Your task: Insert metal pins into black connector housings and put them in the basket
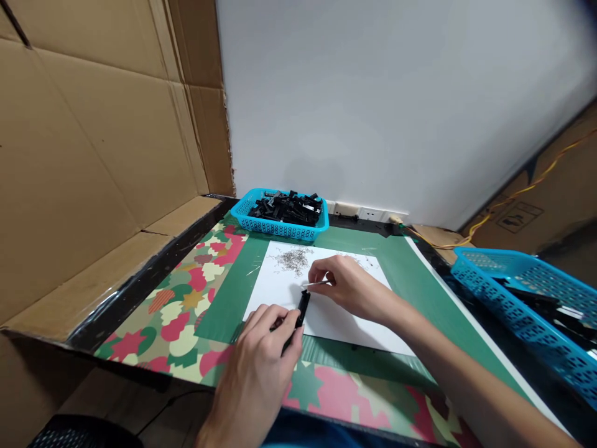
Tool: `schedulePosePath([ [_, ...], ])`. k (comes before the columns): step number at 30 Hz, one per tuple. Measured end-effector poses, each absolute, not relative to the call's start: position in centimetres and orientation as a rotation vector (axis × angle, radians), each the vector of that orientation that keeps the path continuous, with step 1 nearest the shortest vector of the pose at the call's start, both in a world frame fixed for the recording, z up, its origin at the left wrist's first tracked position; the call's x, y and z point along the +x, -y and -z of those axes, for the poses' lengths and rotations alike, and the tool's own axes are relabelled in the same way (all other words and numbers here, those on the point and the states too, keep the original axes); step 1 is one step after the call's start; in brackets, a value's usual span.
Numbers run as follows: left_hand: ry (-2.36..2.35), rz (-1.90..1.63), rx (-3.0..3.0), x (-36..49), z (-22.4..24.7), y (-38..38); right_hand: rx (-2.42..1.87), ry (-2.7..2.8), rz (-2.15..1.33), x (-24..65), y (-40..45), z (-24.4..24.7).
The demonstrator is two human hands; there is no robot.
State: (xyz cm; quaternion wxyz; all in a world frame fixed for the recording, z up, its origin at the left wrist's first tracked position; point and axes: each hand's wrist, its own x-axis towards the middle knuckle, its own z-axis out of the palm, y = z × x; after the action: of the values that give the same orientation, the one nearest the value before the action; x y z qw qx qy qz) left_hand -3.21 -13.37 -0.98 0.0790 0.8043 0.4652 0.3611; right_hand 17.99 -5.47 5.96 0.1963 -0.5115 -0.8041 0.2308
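Note:
My left hand (267, 339) is closed around a narrow black plastic part (303, 303), which points up and away over the white sheet (261, 286). In my right hand (349, 287) a thin, pale metal tool that looks like tweezers (319, 284) is pinched between thumb and fingers. Its tip is at the far end of the black part; whether it grips anything there is too small to tell. Beyond my hands, a pile of tiny metal pieces (293, 260) lies on the sheet, with a looser scatter (366, 262) behind my right hand.
At the back, a blue basket (280, 230) holds many black plastic parts. Another blue basket (522, 317) with black parts stands at the right. Cardboard (93, 124) walls the left side. A power strip (370, 213) and yellow cable (480, 230) run along the wall.

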Motion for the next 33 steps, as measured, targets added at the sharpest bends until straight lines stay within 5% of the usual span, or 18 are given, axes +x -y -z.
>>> schedulePosePath([
  [33,-1.404,-1.092,2.458,-3.1,1.1,13.5,-1.531,2.270,-0.558,17.3,6.4,-4.8],
])
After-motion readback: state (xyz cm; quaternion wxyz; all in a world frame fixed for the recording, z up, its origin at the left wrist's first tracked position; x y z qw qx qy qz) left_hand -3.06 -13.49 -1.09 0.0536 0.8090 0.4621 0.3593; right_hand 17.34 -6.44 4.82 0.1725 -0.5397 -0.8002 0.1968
